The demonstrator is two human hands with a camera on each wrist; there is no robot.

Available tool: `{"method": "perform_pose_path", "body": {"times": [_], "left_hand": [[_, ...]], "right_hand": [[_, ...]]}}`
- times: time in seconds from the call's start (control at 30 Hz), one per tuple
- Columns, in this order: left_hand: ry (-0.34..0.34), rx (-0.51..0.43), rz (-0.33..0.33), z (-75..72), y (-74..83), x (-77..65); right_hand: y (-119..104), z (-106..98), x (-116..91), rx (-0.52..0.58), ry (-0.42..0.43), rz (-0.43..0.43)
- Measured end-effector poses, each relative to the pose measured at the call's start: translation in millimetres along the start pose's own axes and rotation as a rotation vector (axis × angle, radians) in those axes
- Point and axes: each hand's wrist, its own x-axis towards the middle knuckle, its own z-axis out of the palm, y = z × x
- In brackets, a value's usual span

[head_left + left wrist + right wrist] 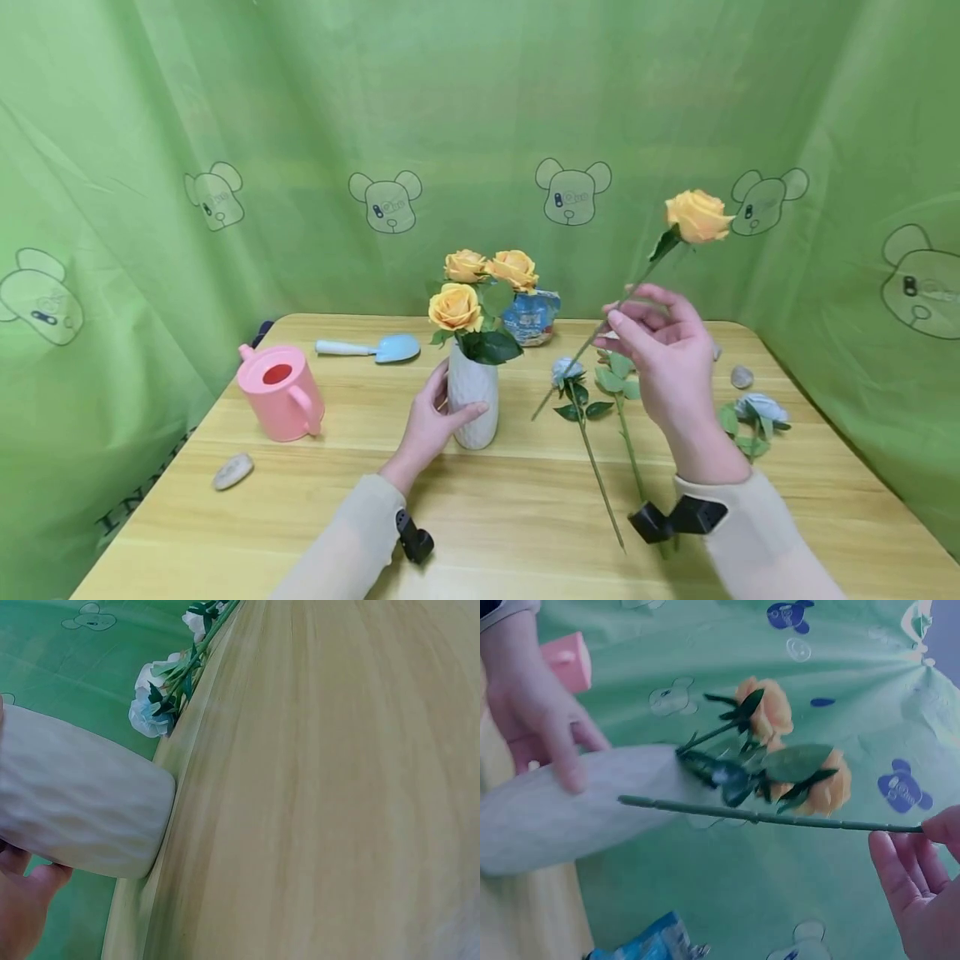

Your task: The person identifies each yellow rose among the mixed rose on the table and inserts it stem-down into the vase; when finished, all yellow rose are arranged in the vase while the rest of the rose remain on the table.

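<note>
A white vase [475,400] with a rippled surface stands upright on the table, with several yellow roses [456,307] in its mouth. My left hand [435,414] grips the vase from its left side, thumb across the front. My right hand [671,358] pinches the green stem [780,819] of another yellow rose [698,217] between thumb and fingers. That rose is tilted, bloom up and to the right, its bare stem end pointing down toward the vase. In the right wrist view the stem passes in front of the vase [592,799]; the held bloom is out of that view.
Blue roses [567,372] on long stems lie to the right, another blue rose [761,407] beyond them. A blue packet [531,318] stands behind the vase. Left are a pink watering can [283,400], a small trowel [375,347] and a stone [233,472]. Another stone [742,377] lies far right.
</note>
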Motion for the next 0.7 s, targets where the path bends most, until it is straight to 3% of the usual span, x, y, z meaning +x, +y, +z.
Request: {"method": "perform_pose_path", "body": {"times": [0.17, 0.33, 0.47, 0.7], "left_hand": [[0.019, 0.003, 0.009, -0.8, -19.8, 6.1], [0.022, 0.007, 0.009, 0.0, -25.6, 9.3], [0.022, 0.005, 0.009, 1.4, -29.6, 10.4], [0.033, 0.01, 0.018, -0.4, -28.9, 8.5]], "right_hand": [[-4, 22, 11, 0.137, 0.035, -0.092], [-2, 42, 19, 0.22, 0.108, -0.207], [8, 49, 20, 0.194, 0.148, -0.246], [33, 57, 13, 0.088, 0.104, -0.295]]}}
